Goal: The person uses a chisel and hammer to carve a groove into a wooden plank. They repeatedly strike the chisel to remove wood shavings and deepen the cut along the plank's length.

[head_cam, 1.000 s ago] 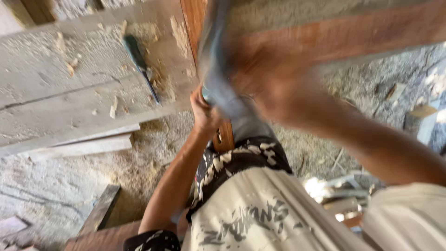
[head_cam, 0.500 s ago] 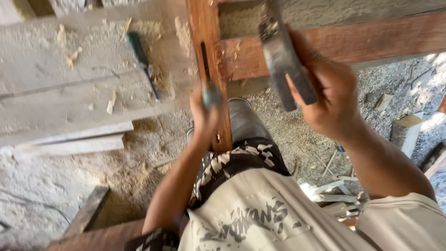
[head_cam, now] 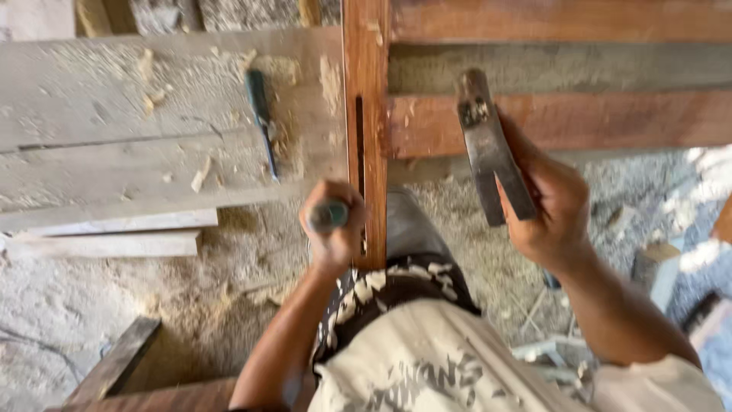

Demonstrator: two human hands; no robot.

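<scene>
A spare chisel [head_cam: 261, 114] lies on the chip-strewn bench [head_cam: 114, 137], clear of the work. The left hand [head_cam: 333, 229] grips a chisel [head_cam: 328, 216] beside the post [head_cam: 366, 130]'s slot. The right hand [head_cam: 553, 202] grips a hammer [head_cam: 492, 149], lower than half a second ago.

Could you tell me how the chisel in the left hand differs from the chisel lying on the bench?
The held chisel stands upright, gripped by the left hand at the reddish upright post; the spare chisel lies flat and untouched on the grey bench. The held one shows only its handle end, the spare its full length. Both have greenish handles.
</scene>
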